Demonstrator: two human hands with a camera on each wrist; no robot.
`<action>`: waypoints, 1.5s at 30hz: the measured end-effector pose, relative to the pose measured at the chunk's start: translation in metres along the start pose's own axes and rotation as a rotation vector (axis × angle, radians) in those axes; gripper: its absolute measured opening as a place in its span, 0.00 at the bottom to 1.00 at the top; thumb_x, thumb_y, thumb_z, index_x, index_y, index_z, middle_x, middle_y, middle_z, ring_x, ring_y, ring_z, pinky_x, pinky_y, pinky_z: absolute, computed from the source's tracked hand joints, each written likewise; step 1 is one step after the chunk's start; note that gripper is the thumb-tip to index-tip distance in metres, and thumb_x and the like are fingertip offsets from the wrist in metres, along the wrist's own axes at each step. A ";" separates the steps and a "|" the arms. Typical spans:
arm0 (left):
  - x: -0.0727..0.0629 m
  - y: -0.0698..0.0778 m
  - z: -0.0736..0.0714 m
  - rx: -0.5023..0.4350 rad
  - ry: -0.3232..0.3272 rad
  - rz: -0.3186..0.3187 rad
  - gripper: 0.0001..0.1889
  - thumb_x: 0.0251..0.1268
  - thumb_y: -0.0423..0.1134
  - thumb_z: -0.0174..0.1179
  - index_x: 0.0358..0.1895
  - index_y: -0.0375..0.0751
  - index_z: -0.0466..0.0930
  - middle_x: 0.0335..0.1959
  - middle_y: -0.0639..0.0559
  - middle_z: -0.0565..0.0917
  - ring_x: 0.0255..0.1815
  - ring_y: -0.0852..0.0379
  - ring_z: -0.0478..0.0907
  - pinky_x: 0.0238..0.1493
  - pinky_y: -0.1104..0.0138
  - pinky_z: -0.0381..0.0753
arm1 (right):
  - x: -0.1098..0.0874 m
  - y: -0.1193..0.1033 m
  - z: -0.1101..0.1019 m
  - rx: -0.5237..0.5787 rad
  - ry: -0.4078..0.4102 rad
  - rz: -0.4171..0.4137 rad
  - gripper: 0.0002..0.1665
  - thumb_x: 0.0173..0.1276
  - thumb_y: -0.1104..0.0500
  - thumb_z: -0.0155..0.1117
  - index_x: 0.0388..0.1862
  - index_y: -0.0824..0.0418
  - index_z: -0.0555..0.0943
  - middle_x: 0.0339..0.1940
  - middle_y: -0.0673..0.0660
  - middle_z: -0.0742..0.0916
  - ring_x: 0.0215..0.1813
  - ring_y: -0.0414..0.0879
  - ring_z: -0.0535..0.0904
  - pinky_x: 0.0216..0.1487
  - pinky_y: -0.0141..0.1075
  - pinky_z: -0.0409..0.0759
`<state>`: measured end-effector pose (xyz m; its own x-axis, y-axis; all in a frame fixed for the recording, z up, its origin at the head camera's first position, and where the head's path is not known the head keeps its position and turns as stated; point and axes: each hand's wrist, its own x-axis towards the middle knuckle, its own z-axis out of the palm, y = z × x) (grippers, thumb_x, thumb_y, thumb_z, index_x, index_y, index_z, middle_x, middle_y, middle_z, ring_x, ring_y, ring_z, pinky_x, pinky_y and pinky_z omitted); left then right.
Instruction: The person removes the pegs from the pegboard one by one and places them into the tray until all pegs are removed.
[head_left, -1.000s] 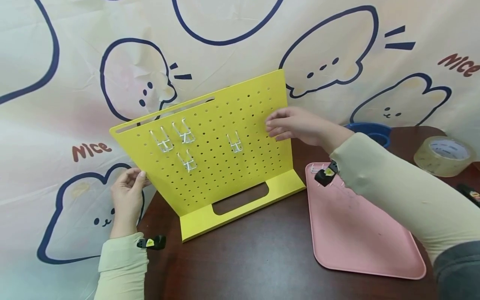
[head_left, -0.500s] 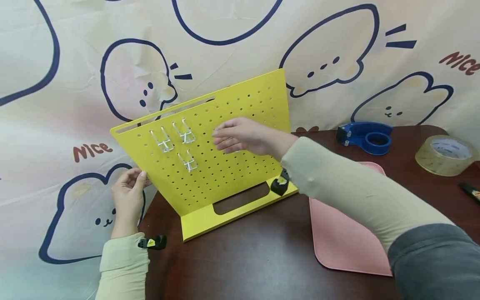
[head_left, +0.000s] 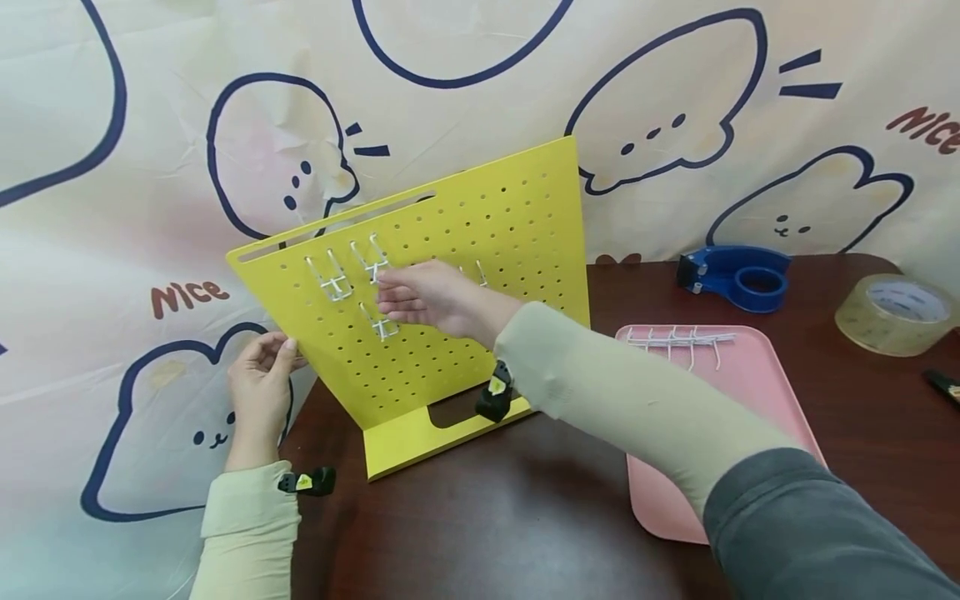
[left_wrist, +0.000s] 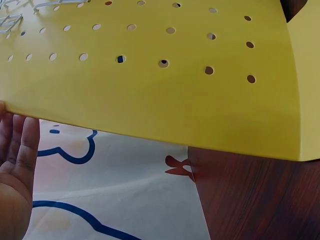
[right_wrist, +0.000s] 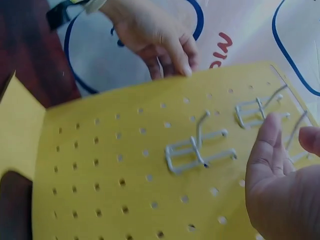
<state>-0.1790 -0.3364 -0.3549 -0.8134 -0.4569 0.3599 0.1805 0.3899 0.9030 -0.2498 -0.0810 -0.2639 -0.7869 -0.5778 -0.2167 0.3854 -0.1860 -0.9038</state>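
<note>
A yellow pegboard (head_left: pixel 487 229) stands tilted on its foot on the table. My left hand (head_left: pixel 261 387) grips its left edge, the thumb at the front and the fingers behind. White wire hooks hang from the holes: one at the upper left (head_left: pixel 335 286), a second (head_left: pixel 371 265) beside it, and a lower one (head_left: pixel 384 328). Another hook (head_left: pixel 482 273) is mostly hidden behind my right hand (head_left: pixel 431 300). That hand is in front of the hooks, its fingers loosely extended and apart from the thumb, holding nothing that shows. In the right wrist view a hook (right_wrist: pixel 197 150) sits beside the fingers.
To the right lies a pink tray (head_left: pixel 757 392) with several white hooks (head_left: pixel 678 337) at its far end, partly covered by my forearm. Behind it are a blue tape dispenser (head_left: pixel 735 279) and a roll of clear tape (head_left: pixel 892 315). A patterned cloth (head_left: pixel 480 108) hangs behind.
My right hand has moved left across the board, from its right side to the left hooks. The tray's hooks show again. My left hand stays on the edge.
</note>
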 end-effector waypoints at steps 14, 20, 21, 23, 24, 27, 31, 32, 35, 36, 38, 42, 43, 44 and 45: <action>-0.002 0.002 0.000 -0.061 0.016 0.004 0.03 0.76 0.32 0.60 0.46 0.36 0.81 0.36 0.54 0.80 0.35 0.63 0.82 0.41 0.79 0.83 | -0.010 0.006 0.010 0.138 -0.047 -0.013 0.15 0.80 0.67 0.56 0.60 0.74 0.76 0.36 0.58 0.85 0.33 0.41 0.82 0.36 0.26 0.83; 0.000 0.004 0.001 -0.029 0.012 0.000 0.03 0.77 0.32 0.59 0.46 0.38 0.81 0.36 0.56 0.79 0.36 0.64 0.81 0.42 0.79 0.82 | -0.039 -0.006 -0.017 -0.060 -0.084 -0.067 0.15 0.79 0.69 0.56 0.60 0.76 0.74 0.38 0.59 0.85 0.38 0.45 0.83 0.42 0.29 0.84; 0.001 0.004 0.000 -0.030 0.014 -0.001 0.03 0.77 0.32 0.59 0.46 0.38 0.81 0.36 0.56 0.79 0.36 0.64 0.82 0.42 0.79 0.82 | -0.044 -0.009 -0.023 -0.086 -0.072 -0.076 0.15 0.79 0.70 0.57 0.60 0.77 0.74 0.39 0.60 0.85 0.38 0.45 0.83 0.43 0.30 0.85; 0.000 0.004 0.000 -0.053 0.017 -0.014 0.03 0.77 0.32 0.59 0.46 0.38 0.81 0.36 0.55 0.79 0.37 0.64 0.82 0.42 0.79 0.82 | -0.052 -0.015 -0.039 -0.134 -0.042 -0.088 0.15 0.78 0.70 0.57 0.60 0.76 0.74 0.41 0.62 0.85 0.41 0.47 0.84 0.48 0.33 0.85; 0.001 0.003 0.000 -0.063 0.019 -0.021 0.03 0.77 0.31 0.59 0.45 0.38 0.81 0.36 0.54 0.79 0.37 0.63 0.82 0.42 0.79 0.82 | -0.057 -0.017 -0.048 -0.153 -0.021 -0.093 0.15 0.78 0.70 0.57 0.59 0.76 0.74 0.43 0.62 0.85 0.42 0.47 0.84 0.50 0.34 0.85; 0.000 0.000 0.001 -0.082 0.020 -0.030 0.02 0.77 0.32 0.60 0.45 0.39 0.82 0.36 0.54 0.79 0.37 0.63 0.82 0.42 0.79 0.82 | -0.074 -0.019 -0.080 -0.224 0.026 -0.102 0.15 0.79 0.70 0.56 0.60 0.75 0.72 0.46 0.63 0.84 0.45 0.47 0.83 0.56 0.37 0.84; -0.001 -0.001 0.003 -0.095 0.015 -0.020 0.03 0.76 0.31 0.60 0.46 0.37 0.82 0.36 0.55 0.80 0.36 0.63 0.82 0.41 0.79 0.83 | -0.098 -0.016 -0.128 -0.318 0.110 -0.101 0.17 0.80 0.68 0.55 0.62 0.76 0.69 0.46 0.61 0.83 0.46 0.46 0.84 0.57 0.36 0.84; -0.001 -0.002 0.003 -0.096 0.014 -0.016 0.03 0.76 0.30 0.60 0.46 0.37 0.82 0.36 0.55 0.81 0.36 0.63 0.82 0.41 0.79 0.83 | -0.103 -0.014 -0.139 -0.337 0.133 -0.101 0.17 0.80 0.68 0.55 0.62 0.76 0.69 0.45 0.60 0.83 0.46 0.45 0.84 0.56 0.35 0.84; -0.001 -0.002 0.003 -0.097 0.014 -0.024 0.03 0.76 0.30 0.60 0.46 0.37 0.82 0.37 0.54 0.81 0.36 0.62 0.82 0.41 0.79 0.83 | -0.117 -0.010 -0.173 -0.396 0.207 -0.099 0.15 0.81 0.66 0.56 0.60 0.74 0.70 0.45 0.58 0.83 0.45 0.43 0.83 0.55 0.34 0.84; -0.001 -0.002 0.003 -0.094 0.015 -0.028 0.03 0.76 0.30 0.60 0.45 0.38 0.82 0.37 0.54 0.81 0.36 0.62 0.82 0.41 0.79 0.83 | -0.122 -0.008 -0.183 -0.413 0.225 -0.100 0.15 0.81 0.66 0.56 0.59 0.74 0.70 0.45 0.58 0.83 0.45 0.43 0.83 0.55 0.34 0.84; -0.001 -0.002 0.003 -0.096 0.018 -0.040 0.03 0.76 0.31 0.60 0.44 0.41 0.82 0.37 0.53 0.81 0.36 0.62 0.82 0.41 0.79 0.82 | -0.130 -0.003 -0.201 -0.446 0.261 -0.089 0.15 0.81 0.64 0.57 0.59 0.73 0.71 0.46 0.57 0.83 0.46 0.43 0.84 0.55 0.34 0.85; 0.000 -0.001 0.002 -0.089 0.019 -0.031 0.02 0.76 0.31 0.60 0.44 0.41 0.83 0.36 0.53 0.81 0.36 0.62 0.82 0.41 0.79 0.82 | -0.143 0.012 -0.229 -0.503 0.298 -0.052 0.19 0.81 0.62 0.58 0.61 0.74 0.70 0.45 0.56 0.84 0.45 0.42 0.84 0.51 0.32 0.85; 0.000 -0.001 0.002 -0.087 0.018 -0.027 0.02 0.76 0.31 0.60 0.44 0.40 0.83 0.36 0.53 0.81 0.36 0.62 0.82 0.41 0.79 0.82 | -0.145 0.017 -0.235 -0.511 0.305 -0.039 0.19 0.81 0.62 0.58 0.61 0.74 0.70 0.44 0.56 0.84 0.45 0.42 0.84 0.51 0.32 0.85; 0.000 -0.001 0.002 -0.093 0.018 -0.025 0.02 0.76 0.31 0.60 0.44 0.39 0.82 0.36 0.53 0.81 0.36 0.62 0.82 0.41 0.79 0.82 | -0.147 0.023 -0.240 -0.518 0.307 -0.033 0.19 0.81 0.62 0.58 0.61 0.75 0.70 0.44 0.56 0.84 0.45 0.41 0.84 0.50 0.32 0.85; 0.000 -0.001 0.002 -0.090 0.017 -0.019 0.03 0.76 0.31 0.60 0.45 0.38 0.82 0.36 0.54 0.81 0.36 0.62 0.82 0.41 0.79 0.83 | -0.149 0.028 -0.245 -0.518 0.307 -0.024 0.19 0.81 0.62 0.58 0.61 0.75 0.70 0.44 0.56 0.85 0.44 0.41 0.84 0.50 0.32 0.86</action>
<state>-0.1802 -0.3346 -0.3566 -0.8079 -0.4771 0.3461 0.2150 0.3081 0.9267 -0.2394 0.1945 -0.3473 -0.9253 -0.3084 -0.2208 0.1415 0.2597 -0.9553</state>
